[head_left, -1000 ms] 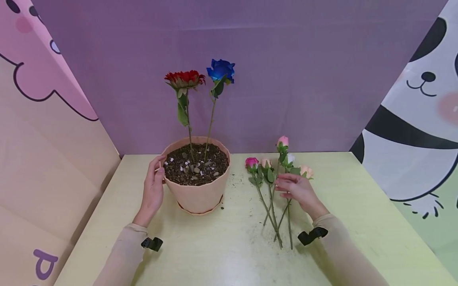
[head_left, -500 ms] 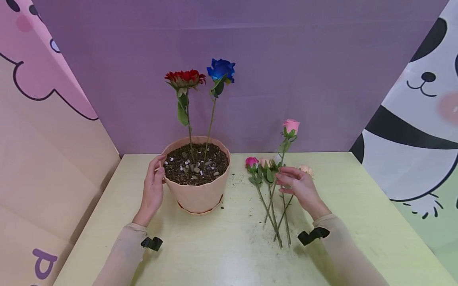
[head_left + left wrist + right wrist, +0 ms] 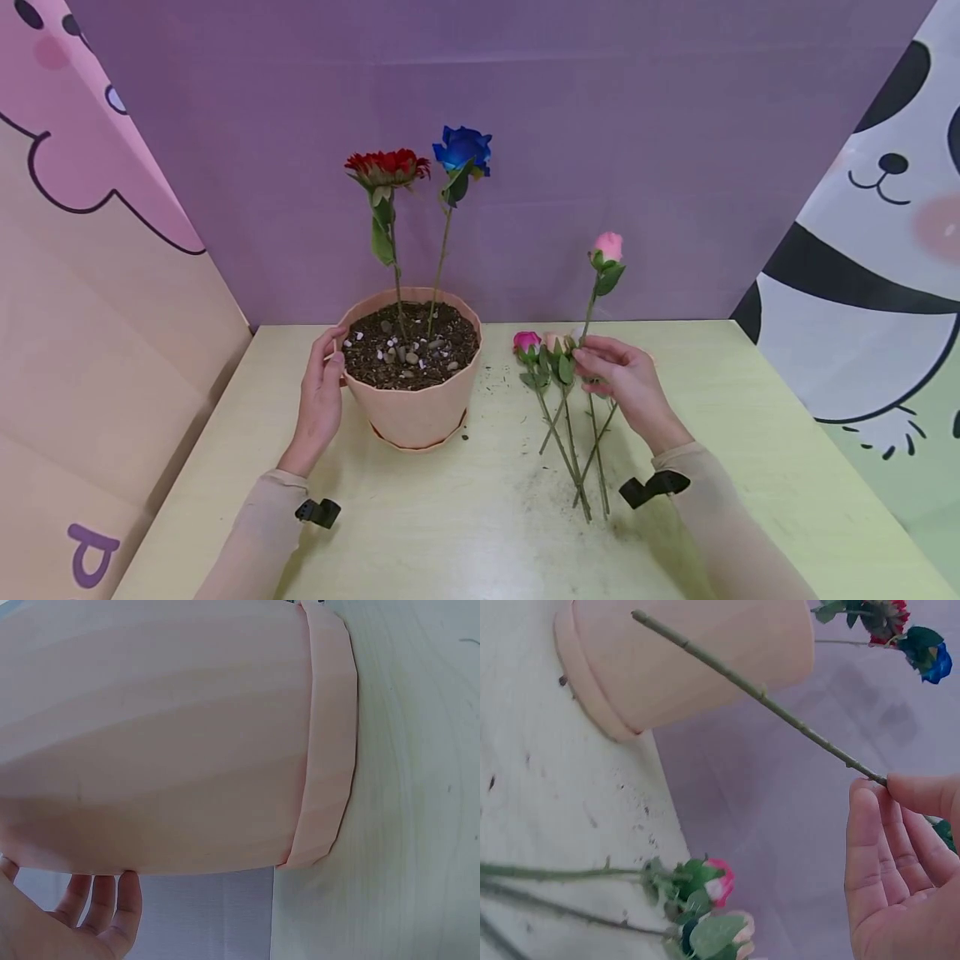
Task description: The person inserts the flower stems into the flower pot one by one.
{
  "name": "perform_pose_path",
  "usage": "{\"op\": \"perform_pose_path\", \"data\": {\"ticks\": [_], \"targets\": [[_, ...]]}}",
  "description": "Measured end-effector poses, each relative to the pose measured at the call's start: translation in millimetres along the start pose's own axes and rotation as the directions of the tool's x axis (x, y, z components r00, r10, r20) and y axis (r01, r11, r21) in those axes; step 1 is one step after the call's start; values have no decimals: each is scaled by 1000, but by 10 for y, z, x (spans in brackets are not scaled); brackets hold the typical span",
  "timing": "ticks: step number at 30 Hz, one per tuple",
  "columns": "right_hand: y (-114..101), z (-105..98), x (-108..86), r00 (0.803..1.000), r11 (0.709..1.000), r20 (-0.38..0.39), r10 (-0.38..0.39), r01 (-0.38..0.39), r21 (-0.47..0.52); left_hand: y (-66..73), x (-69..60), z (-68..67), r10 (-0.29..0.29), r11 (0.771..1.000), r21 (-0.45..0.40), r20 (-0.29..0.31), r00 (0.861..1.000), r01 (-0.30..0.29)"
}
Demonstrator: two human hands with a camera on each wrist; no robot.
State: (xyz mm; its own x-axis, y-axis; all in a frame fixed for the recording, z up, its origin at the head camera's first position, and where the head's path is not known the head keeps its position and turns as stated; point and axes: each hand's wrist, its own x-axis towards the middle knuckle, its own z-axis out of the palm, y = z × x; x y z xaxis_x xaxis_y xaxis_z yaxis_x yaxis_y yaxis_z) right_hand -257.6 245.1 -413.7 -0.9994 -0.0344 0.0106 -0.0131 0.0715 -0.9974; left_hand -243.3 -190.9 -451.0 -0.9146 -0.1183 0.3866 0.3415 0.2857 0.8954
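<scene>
My left hand (image 3: 318,408) rests against the left side of a pale pink flowerpot (image 3: 416,417), its fingertips (image 3: 129,889) touching the outer wall. Soil with pebbles fills the pot, where a red flower (image 3: 387,167) and a blue rose (image 3: 463,152) stand upright. My right hand (image 3: 626,383) pinches the stem of a pink rose (image 3: 608,247) between thumb and fingers, bloom up and clear of the table. In the right wrist view its bare stem (image 3: 761,696) extends from the fingertips across the pot's image.
Several other roses lie on the table below the right hand, among them a magenta rose (image 3: 527,342) and a peach rose (image 3: 555,342), their stems crossing. Soil crumbs dot the table (image 3: 450,533). A purple backdrop (image 3: 675,150) rises behind.
The pink rose has risen off the pile in my right hand, its stem end lifting and swinging left. My left hand and the pot have stayed put.
</scene>
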Motion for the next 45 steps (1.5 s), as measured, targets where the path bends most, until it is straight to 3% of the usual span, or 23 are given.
{"op": "perform_pose_path", "data": {"ticks": [6, 23, 32, 45], "targets": [[-158, 82, -14, 1000, 1000, 0, -22, 22, 9, 2, -1, 0, 7, 1000, 7, 2, 1000, -7], [-589, 336, 97, 988, 976, 48, -144, 134, 174, -25, 17, 5, 16, 1000, -10, -9, 1000, -16], [-718, 452, 117, 989, 970, 21, -148, 141, 200, -18, 2, 0, 7, 1000, -2, -1, 1000, -7], [-873, 590, 180, 978, 931, -18, -210, 206, 301, -30, -2, 5, 22, 1000, 6, -12, 1000, -22]]}}
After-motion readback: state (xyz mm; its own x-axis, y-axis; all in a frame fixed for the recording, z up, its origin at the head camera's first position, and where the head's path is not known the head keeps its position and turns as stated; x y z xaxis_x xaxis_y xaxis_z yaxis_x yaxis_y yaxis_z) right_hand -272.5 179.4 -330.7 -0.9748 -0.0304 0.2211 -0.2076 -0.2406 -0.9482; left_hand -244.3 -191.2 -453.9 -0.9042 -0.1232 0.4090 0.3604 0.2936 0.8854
